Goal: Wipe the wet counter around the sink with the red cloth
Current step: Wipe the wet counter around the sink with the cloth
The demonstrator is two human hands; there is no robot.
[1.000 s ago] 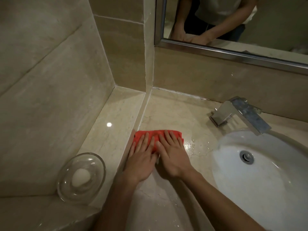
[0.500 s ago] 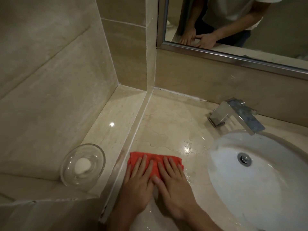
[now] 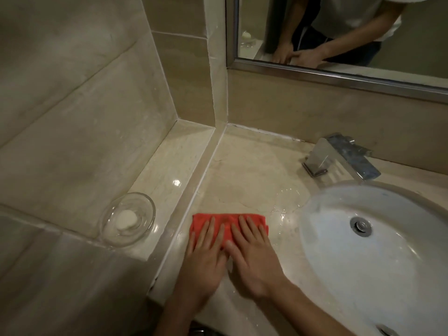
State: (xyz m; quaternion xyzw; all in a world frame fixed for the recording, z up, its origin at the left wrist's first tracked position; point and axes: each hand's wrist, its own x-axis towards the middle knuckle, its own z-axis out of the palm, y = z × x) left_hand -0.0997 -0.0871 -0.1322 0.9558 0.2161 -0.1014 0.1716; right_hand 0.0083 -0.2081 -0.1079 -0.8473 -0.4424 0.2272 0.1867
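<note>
A folded red cloth (image 3: 225, 220) lies flat on the beige marble counter (image 3: 244, 175), left of the white sink (image 3: 378, 251). My left hand (image 3: 206, 255) and my right hand (image 3: 252, 253) lie side by side on the cloth, fingers straight, pressing it down. Only the cloth's far half shows beyond the fingers. A wet patch (image 3: 288, 202) glistens on the counter between the cloth and the sink's rim.
A chrome faucet (image 3: 339, 158) stands behind the sink. On the raised ledge (image 3: 167, 170) at left sits a glass soap dish (image 3: 128, 220) with a white soap. A mirror (image 3: 339, 32) hangs above the tiled back wall.
Both hands have pulled the cloth toward me along the counter beside the ledge, from near the back down to level with the soap dish. The counter behind it is uncovered.
</note>
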